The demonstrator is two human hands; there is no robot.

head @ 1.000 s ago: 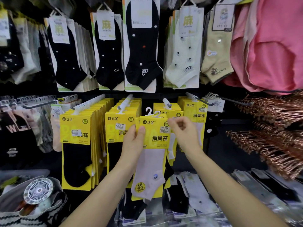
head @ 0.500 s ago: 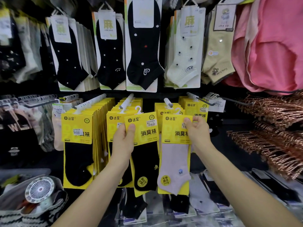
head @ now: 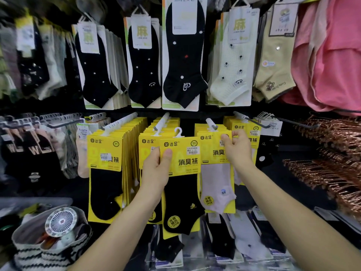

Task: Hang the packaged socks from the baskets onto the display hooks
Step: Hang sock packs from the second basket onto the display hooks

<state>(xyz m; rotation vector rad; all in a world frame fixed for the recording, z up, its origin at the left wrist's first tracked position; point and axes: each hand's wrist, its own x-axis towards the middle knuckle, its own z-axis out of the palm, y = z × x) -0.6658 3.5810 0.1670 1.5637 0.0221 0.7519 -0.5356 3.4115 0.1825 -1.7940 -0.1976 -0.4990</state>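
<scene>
My left hand (head: 157,169) grips a yellow-carded pack of black socks (head: 181,184) by its left edge; the pack's white plastic hook (head: 178,132) points up, free of any peg. My right hand (head: 237,151) pinches the top of a yellow-carded pack of pale pink socks (head: 215,184), holding its card up at the tip of a white display peg (head: 211,123). Left of that, another white peg (head: 162,122) carries a row of matching yellow packs.
More yellow sock packs (head: 106,173) hang at the left, and black and cream socks (head: 181,55) hang in the row above. Copper-coloured hangers (head: 332,153) stick out at the right. A striped bag with a small fan (head: 60,222) sits lower left. Loose packs (head: 244,243) lie below.
The two packs, held together a second ago, have been separated. My right hand has carried the pink pack right and up to the peg; my left hand keeps the black pack.
</scene>
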